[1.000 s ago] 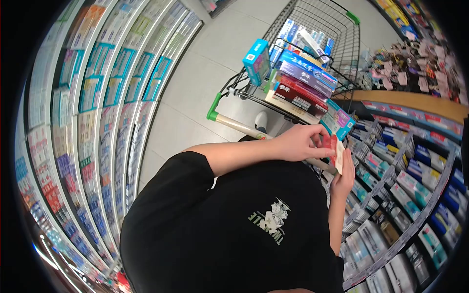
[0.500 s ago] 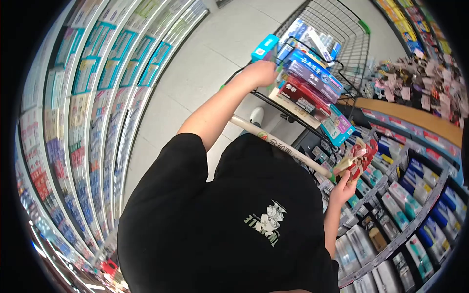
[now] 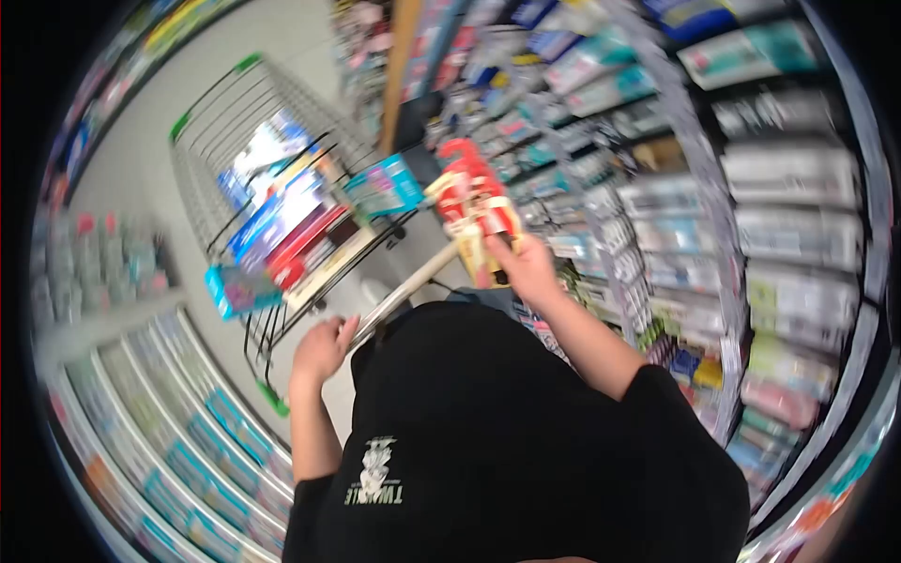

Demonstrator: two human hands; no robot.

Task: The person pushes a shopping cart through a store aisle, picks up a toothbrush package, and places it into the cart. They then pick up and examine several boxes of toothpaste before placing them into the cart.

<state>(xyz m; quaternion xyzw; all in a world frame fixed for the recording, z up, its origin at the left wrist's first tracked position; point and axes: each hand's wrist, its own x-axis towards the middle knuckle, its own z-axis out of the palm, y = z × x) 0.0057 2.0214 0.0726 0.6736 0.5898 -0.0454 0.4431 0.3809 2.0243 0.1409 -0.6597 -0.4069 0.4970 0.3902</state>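
My left hand (image 3: 320, 351) is closed round the near left end of the pale handle (image 3: 409, 285) of a wire shopping cart (image 3: 208, 159). My right hand (image 3: 528, 270) is by the handle's other end, its fingers wrapped on a red and cream package (image 3: 474, 202), which is blurred by motion. Inside the cart lie a blue box (image 3: 274, 218), a red box (image 3: 305, 246) and several white and blue packs. A teal pack (image 3: 387, 186) hangs at the cart's right corner, and another teal pack (image 3: 241, 291) at its left corner.
Close on my right rise shelves (image 3: 671, 122) full of boxed and hanging goods. White shelves (image 3: 192, 403) with teal-edged packs stand at lower left. Pale floor tiles (image 3: 141, 178) surround the cart. Further off, a display (image 3: 361, 56) of hanging items stands by a wooden board.
The view has swung to the right, blurring the shelves. My left hand has come back from the cart's basket to its handle. My right hand still holds the red package.
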